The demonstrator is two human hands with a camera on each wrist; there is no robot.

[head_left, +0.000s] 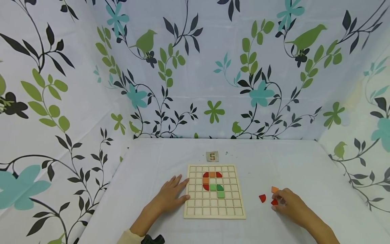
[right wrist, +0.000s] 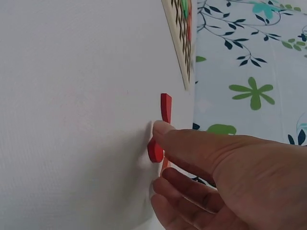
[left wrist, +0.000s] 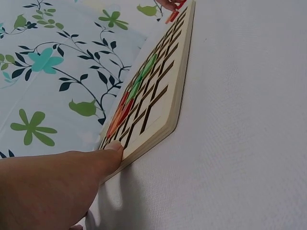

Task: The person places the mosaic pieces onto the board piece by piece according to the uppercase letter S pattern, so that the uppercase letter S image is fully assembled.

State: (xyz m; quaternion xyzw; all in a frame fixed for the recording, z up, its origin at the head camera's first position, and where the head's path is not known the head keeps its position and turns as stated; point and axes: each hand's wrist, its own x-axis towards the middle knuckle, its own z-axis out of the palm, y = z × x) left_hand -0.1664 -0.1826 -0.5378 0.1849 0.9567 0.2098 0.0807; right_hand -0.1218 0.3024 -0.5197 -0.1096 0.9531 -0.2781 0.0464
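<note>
A pale wooden grid board (head_left: 213, 211) lies on the white table. Several pieces sit in its cells: red quarter-rounds (head_left: 206, 187), orange squares (head_left: 206, 181), light green squares (head_left: 220, 195) and a dark green quarter-round (head_left: 220, 187). My left hand (head_left: 172, 195) rests at the board's left side, fingers extended, thumb (left wrist: 114, 146) on its edge. Right of the board, my right hand (head_left: 287, 203) pinches a red quarter-round piece (right wrist: 155, 151) between thumb and fingers, close over the table. Beside it lie another red quarter-round (head_left: 262, 198) and an orange square (head_left: 274, 189), partly covered by the hand in the right wrist view.
Beyond the board's far edge lies a small patterned card (head_left: 212, 156) with a figure on it. A printed cloth (head_left: 195, 74) with leaves and birds hangs behind and at both sides of the table (head_left: 164, 156). A black object (head_left: 153, 239) shows by the left wrist.
</note>
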